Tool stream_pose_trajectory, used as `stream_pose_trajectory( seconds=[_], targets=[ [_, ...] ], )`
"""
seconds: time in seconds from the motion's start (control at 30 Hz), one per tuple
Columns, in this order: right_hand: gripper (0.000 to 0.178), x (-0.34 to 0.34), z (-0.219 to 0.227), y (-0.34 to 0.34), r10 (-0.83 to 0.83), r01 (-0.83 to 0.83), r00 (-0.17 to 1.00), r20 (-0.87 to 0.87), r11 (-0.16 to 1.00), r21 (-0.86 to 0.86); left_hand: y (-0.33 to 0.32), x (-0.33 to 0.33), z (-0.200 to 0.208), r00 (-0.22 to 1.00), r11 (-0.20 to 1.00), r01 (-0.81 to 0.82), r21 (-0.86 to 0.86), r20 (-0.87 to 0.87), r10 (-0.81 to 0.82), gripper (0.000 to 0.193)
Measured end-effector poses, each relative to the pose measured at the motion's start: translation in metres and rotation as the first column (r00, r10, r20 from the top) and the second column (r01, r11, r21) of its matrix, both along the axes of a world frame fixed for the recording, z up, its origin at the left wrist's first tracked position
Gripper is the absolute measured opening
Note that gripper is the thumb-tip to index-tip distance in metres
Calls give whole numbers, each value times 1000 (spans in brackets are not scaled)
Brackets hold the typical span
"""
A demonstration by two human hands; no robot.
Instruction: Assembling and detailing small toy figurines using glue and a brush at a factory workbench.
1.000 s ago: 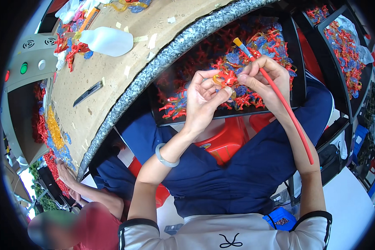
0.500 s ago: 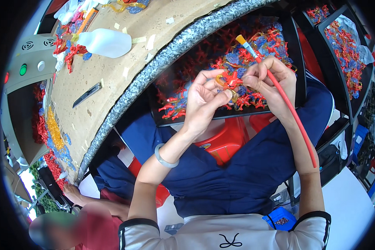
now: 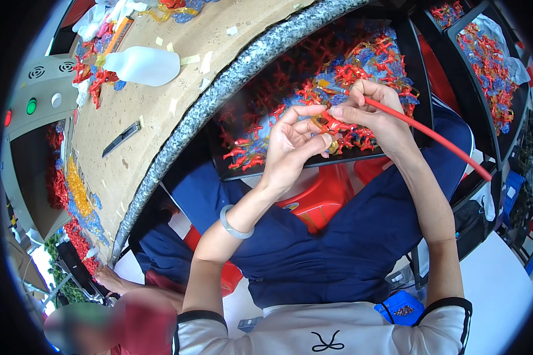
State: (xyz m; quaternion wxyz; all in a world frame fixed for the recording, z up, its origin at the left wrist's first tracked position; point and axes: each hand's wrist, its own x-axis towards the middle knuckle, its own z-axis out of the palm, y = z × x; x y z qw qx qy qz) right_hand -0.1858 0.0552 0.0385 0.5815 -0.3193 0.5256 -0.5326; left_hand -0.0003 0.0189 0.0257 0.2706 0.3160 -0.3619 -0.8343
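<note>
My left hand (image 3: 291, 139) is closed, pinching a small red and yellow plastic figure (image 3: 335, 125) between thumb and fingers. In my right hand (image 3: 378, 113) lies a paintbrush with a long red handle (image 3: 435, 136). The brush slants down to the right, its bristle end beside the figure. My right thumb and forefinger are at the figure too; whether they touch it I cannot tell. Both hands are over a black tray (image 3: 243, 173) on my lap, heaped with red, blue and yellow plastic pieces (image 3: 370, 59).
Left of the tray curves a worktable (image 3: 154, 118) with a speckled edge, bearing a white bottle (image 3: 145, 65) and a cutter knife (image 3: 122, 139). A machine with buttons (image 3: 31, 106) stands beyond. More filled trays (image 3: 485, 77) are at the right. Another person's hand (image 3: 109, 279) shows at lower left.
The paintbrush has tilted: its bristle end dropped toward the figure and its handle swung out to the right. My right hand has shifted slightly left, closer to my left hand.
</note>
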Motion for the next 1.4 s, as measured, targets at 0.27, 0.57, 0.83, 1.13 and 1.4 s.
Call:
stream_pose_trajectory(
  seconds=[0.27,0.57,0.83,1.13,1.4],
  targets=[
    [31,-4,4,2,20,-32,996,90,990,138,0,-3,4,999,988,25,151,-38,-19,41],
    [31,-5,9,4,2,-9,981,193,999,34,5,-4,-3,996,998,-14,-69,-86,8,44],
    [24,-6,10,1,19,-5,998,59,974,-226,-2,-2,-2,962,974,73,217,-272,-11,41],
    [25,1,-1,1,220,-211,975,1,937,-279,-1,2,0,936,911,91,403,-347,60,26],
    [30,6,-6,-1,176,-148,979,99,960,-238,-3,3,0,929,928,139,346,-370,-1,27]
  ],
)
